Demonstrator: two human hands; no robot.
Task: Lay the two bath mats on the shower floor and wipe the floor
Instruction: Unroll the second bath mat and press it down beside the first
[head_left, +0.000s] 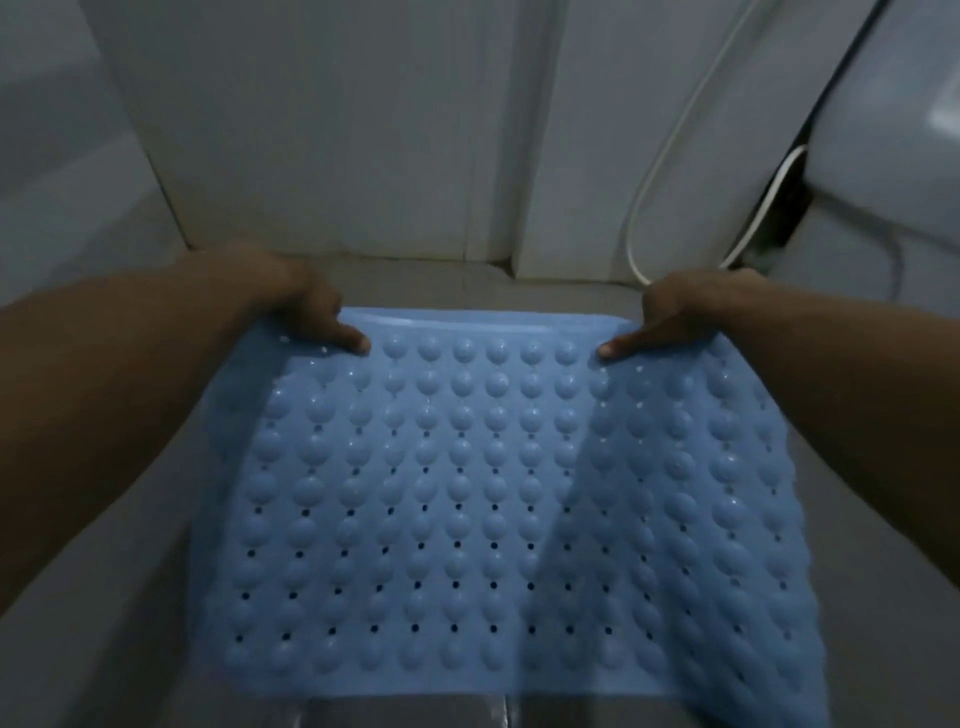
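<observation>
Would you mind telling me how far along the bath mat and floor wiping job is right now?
Nothing looks finished. In hand: the left hand and right hand grip the far corners of one blue bath mat, held over the grey floor. Left: settling it, the second mat (not in view), and wiping.

Wall and hose ahead; mat covers floor.

Home shower stall: tiled walls, white hose, grey floor
</observation>
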